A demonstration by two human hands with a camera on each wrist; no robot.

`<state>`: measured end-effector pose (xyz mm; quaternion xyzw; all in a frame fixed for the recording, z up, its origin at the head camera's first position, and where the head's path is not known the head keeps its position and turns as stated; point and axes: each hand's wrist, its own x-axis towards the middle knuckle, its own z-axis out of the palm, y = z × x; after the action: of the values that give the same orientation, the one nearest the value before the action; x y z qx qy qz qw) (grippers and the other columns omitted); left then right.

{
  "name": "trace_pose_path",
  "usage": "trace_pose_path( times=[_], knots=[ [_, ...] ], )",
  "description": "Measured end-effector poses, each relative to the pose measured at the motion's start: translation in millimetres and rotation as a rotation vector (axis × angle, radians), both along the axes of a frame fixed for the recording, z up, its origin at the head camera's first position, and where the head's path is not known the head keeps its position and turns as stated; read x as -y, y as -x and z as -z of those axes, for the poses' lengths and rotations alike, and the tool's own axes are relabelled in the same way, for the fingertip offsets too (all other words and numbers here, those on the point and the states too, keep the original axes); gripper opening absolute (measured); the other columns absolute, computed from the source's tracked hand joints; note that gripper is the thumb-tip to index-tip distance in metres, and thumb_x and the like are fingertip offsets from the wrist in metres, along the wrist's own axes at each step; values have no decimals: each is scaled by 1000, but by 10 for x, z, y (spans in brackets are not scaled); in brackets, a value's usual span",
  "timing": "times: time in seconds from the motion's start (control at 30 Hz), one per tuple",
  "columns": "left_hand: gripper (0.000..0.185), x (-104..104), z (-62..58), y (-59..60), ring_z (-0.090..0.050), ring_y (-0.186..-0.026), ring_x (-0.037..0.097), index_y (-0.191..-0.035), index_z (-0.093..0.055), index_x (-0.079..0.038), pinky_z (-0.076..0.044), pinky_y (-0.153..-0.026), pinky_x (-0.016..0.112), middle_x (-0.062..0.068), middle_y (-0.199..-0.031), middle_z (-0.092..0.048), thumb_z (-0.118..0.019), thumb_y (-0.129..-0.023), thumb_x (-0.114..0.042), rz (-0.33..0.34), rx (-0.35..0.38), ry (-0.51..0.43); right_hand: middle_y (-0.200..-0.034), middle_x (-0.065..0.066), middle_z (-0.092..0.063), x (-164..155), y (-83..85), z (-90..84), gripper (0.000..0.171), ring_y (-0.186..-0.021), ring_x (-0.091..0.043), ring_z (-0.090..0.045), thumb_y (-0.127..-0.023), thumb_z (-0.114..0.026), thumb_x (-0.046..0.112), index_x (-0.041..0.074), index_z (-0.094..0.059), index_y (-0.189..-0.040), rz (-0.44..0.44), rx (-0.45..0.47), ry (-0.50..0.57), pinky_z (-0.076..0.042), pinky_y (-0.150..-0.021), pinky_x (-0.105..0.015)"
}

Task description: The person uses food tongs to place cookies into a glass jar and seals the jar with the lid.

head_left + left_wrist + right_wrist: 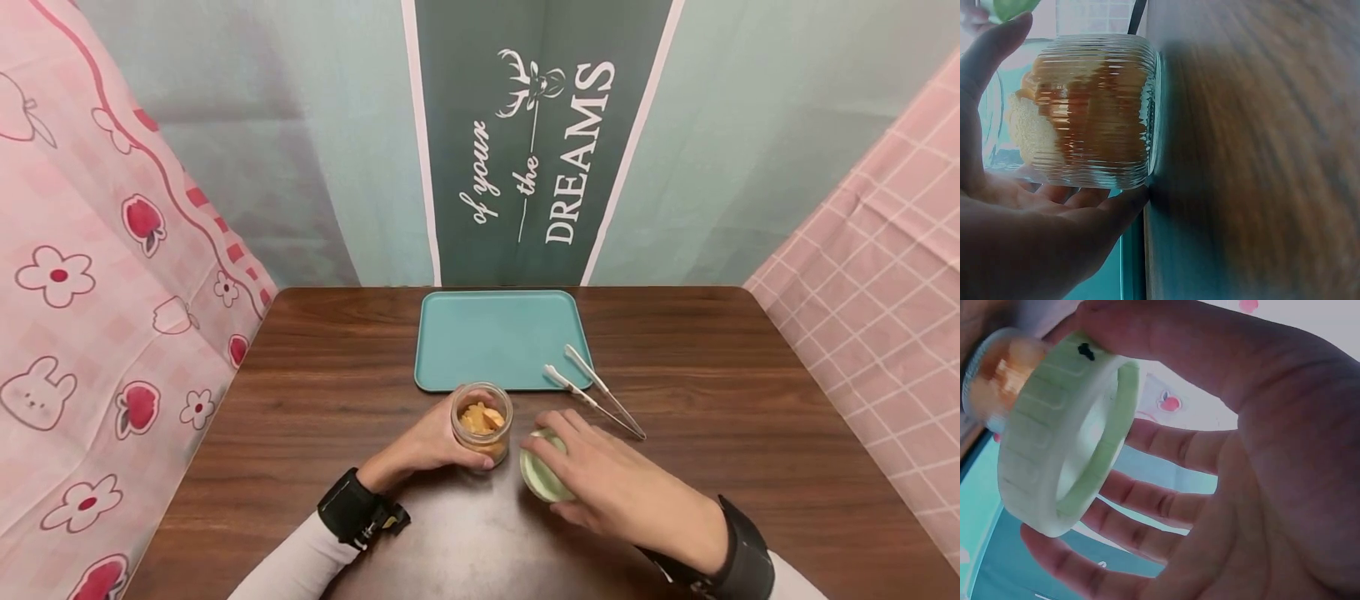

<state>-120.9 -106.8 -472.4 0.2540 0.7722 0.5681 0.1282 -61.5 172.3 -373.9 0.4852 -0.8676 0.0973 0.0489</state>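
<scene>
My left hand (pixel 431 437) grips a clear ribbed glass jar (pixel 1104 44) around its side, thumb on one side and fingers on the other. The jar is uncovered and upright, its base at the tabletop. Orange-brown and pale pieces (pixel 480 418) fill much of it; their exact kind is unclear. To the right of the jar, my right hand (pixel 622 483) holds a round pale green lid (pixel 1035 437) by its rim between thumb and fingers. The lid is tilted and apart from the jar, its hollow underside facing the palm in the right wrist view.
A teal rectangular tray (pixel 495 333) lies behind the jar on the brown wooden table (pixel 712 392). Metal tongs (pixel 557 377) with white tips rest partly over its front right corner, spread apart. Patterned curtains (pixel 300 150) hang around the back and sides.
</scene>
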Motion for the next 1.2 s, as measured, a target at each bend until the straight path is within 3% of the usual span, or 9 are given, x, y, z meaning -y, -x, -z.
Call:
trace_pose_path(
  times=[0.13, 0.3, 0.53, 0.8, 1.2],
  knots=[
    [79, 8, 7, -5, -57, -123, 21, -138, -59, -8, -44, -110, 30, 8, -134, -59, -99, -70, -16, -8, 2, 0, -126, -3, -55, 24, 87, -41, 77, -115, -23, -56, -73, -98, 27, 14, -58, -137, 0, -35, 29, -57, -91, -40],
    [81, 20, 12, -2, -56, -123, 21, -139, -58, -9, -43, -110, 31, 8, -135, -58, -99, -69, -16, -16, 13, 2, -132, -6, -56, 83, 191, -133, 79, -128, -31, -57, -76, -96, 31, 14, -57, -142, 32, -61, 20, -56, -102, -46],
    [82, 30, 10, -9, -55, -127, 22, -140, -57, -10, -43, -111, 30, 7, -139, -57, -99, -70, -16, -18, 18, -7, -136, -9, -55, 222, 327, -236, 78, -121, -25, -56, -83, -92, 33, 14, -54, -149, 12, -67, 20, -58, -93, -40],
    [99, 26, 13, -22, -57, -123, 21, -152, -46, -10, -46, -108, 34, 7, -139, -59, -99, -70, -17, -23, 65, -5, -133, -8, -56, 397, 457, -240, 75, -120, -28, -58, -83, -91, 32, 14, -55, -147, -29, -54, 10, -55, -101, -43],
    [98, 9, 49, 5, -62, -117, 22, -151, -42, -12, -53, -102, 34, 9, -132, -62, -98, -71, -14, 20, 61, -51, -136, -6, -54, 641, 548, -273, 69, -120, -24, -57, -87, -87, 41, 17, -58, -146, -7, 3, -84, -61, -74, -41]
  ],
)
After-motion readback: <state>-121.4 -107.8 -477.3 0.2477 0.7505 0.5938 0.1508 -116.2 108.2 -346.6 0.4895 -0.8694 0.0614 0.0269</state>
